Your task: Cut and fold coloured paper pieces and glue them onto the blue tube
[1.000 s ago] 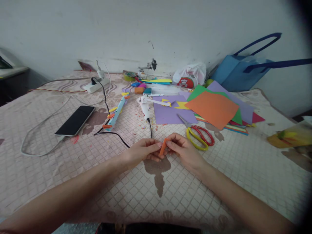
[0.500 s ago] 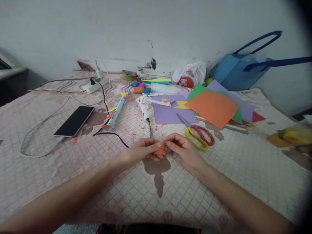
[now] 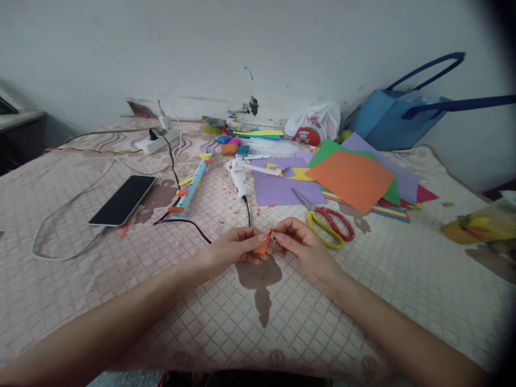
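1. One small orange paper piece [image 3: 263, 247] sits at the left hand's [image 3: 242, 246] fingertips, over the diamond-patterned tablecloth [image 3: 322, 333].
2. Left thumb pinches it against the fingers; right hand [image 3: 301, 241] has thumb and index nearly closed at its upper corner, can't tell if gripping.
3. Probably feather-light, bendy, creases easily; best held lightly by the edges.
4. Nearby: matte, flat orange sheet [image 3: 355, 180]; metal-bladed scissors [image 3: 326, 217], looped yellow and red handles; smooth white glue gun [image 3: 237, 180].
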A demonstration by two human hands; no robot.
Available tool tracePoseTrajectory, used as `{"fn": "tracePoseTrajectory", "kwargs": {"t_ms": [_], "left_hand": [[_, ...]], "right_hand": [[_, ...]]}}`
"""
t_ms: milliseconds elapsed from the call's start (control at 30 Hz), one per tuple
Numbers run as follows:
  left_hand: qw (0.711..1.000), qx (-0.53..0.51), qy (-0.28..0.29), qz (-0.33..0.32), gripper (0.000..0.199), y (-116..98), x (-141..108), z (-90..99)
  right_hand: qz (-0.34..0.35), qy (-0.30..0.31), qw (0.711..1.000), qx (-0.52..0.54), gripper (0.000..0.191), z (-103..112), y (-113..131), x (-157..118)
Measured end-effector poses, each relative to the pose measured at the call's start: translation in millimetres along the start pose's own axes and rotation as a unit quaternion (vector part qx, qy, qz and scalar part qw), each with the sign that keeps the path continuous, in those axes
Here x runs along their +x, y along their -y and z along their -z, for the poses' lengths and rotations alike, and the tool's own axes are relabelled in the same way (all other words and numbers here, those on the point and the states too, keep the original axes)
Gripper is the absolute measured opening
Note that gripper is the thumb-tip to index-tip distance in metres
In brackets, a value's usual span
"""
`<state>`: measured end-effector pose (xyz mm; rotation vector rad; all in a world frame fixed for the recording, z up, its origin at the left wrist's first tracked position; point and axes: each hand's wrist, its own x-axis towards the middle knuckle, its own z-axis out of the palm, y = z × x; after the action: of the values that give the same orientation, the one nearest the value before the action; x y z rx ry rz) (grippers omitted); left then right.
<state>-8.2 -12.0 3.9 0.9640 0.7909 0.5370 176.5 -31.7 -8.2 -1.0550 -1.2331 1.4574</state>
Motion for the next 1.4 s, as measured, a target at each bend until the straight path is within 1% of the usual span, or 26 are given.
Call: {"fn": "tracePoseTrajectory", "kwargs": {"t_ms": [100, 267, 600, 733, 900, 967, 1067, 1200, 1233, 1333, 1400], "left_hand": [[1.0, 0.003, -0.001, -0.001, 0.03, 0.8, 0.4, 0.2], [1.0, 0.017, -0.003, -0.008, 0.03, 1.3, 0.2, -0.3], [1.0, 0.02, -0.004, -0.008, 0.031, 0.7, -0.1, -1.1], [1.0, 0.025, 0.001, -0.016, 0.03, 1.1, 0.0, -0.8], [0.998, 0.042, -0.035, -0.023, 0.031, 0.7, 0.9, -1.1], [0.998, 0.04, -0.037, -0.029, 0.03, 0.8, 1.6, -0.9], [0.997, 0.026, -0.042, -0.051, 0.029, 1.7, 2.8, 0.5], [0.995, 0.015, -0.065, -0.077, 0.031, 2.0, 3.6, 3.3], [0.995, 0.018, -0.066, -0.077, 0.031, 1.7, 3.4, 3.7], [0.995, 0.031, -0.062, -0.07, 0.034, 0.6, 2.4, 3.9], [0.995, 0.031, -0.065, -0.065, 0.038, 0.1, 1.7, 3.6]], "right_hand": [[0.0, 0.003, 1.0, -0.012, 0.013, -0.5, 0.6, 0.1], [0.016, -0.008, 1.0, -0.003, 0.017, 0.0, -1.4, 0.7], [0.011, -0.01, 0.999, -0.03, 0.013, -0.3, 0.6, 0.4], [0.02, 0.006, 0.999, -0.047, 0.013, -0.5, 1.9, 0.5], [0.033, 0.004, 0.997, -0.065, 0.013, 1.0, 0.1, -0.3], [0.03, 0.001, 0.998, -0.058, 0.014, 1.4, -1.2, -0.5], [0.019, 0.002, 0.999, -0.041, 0.015, 1.2, -2.5, -0.4], [0.009, 0.008, 1.0, -0.021, 0.011, 0.2, -1.6, -0.6], [0.014, 0.013, 1.0, -0.016, 0.012, 0.1, -1.1, -0.7], [0.037, 0.04, 0.998, -0.019, 0.025, 1.3, -0.7, -0.7], [0.058, 0.052, 0.996, -0.043, 0.024, 2.8, -1.5, -0.4]]}}
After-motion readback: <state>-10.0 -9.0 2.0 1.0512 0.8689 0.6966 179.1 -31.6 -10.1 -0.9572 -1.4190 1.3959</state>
